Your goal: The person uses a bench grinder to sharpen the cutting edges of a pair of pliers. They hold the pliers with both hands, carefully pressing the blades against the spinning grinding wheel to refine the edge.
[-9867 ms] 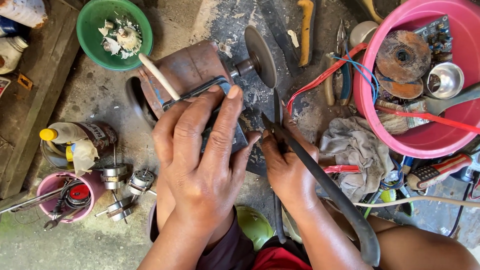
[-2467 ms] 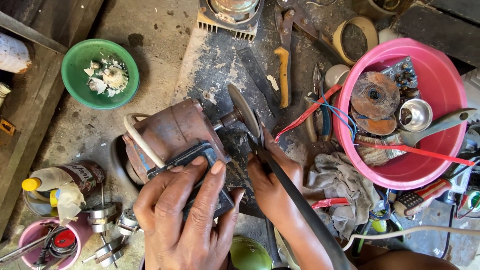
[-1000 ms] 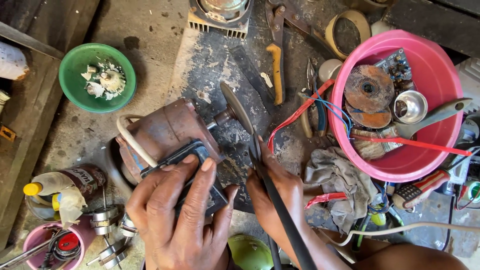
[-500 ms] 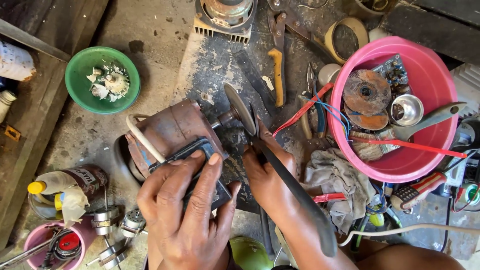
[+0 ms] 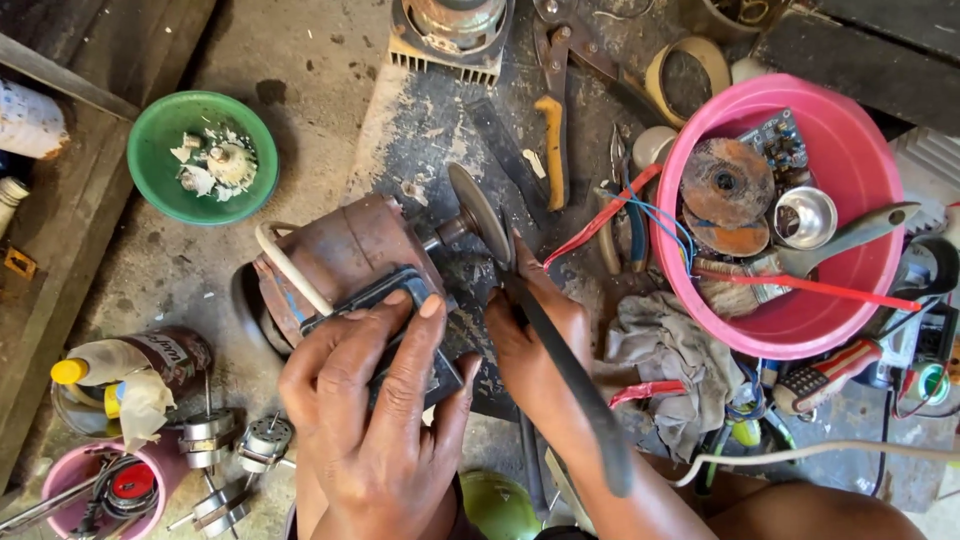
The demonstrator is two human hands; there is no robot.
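Observation:
A rusty brown electric motor (image 5: 340, 255) lies on the dirty concrete floor, with a grey disc (image 5: 478, 212) on its shaft pointing right. My left hand (image 5: 375, 400) presses flat on the motor's dark base plate, fingers spread. My right hand (image 5: 535, 345) grips a long dark blade (image 5: 575, 385), its tip held against the disc's edge. The blade's back end runs down over my right forearm.
A pink tub (image 5: 800, 215) at the right holds discs, a metal cup and tools. A green bowl (image 5: 203, 155) sits at upper left. A grey rag (image 5: 670, 360), pliers, a yellow-handled tool (image 5: 553, 145), a bottle (image 5: 130, 365) and small rotors (image 5: 240, 445) lie around.
The view has shifted a little. My right hand has stayed at the disc with the blade, sliding it slightly along the edge. My left hand keeps pressing the motor.

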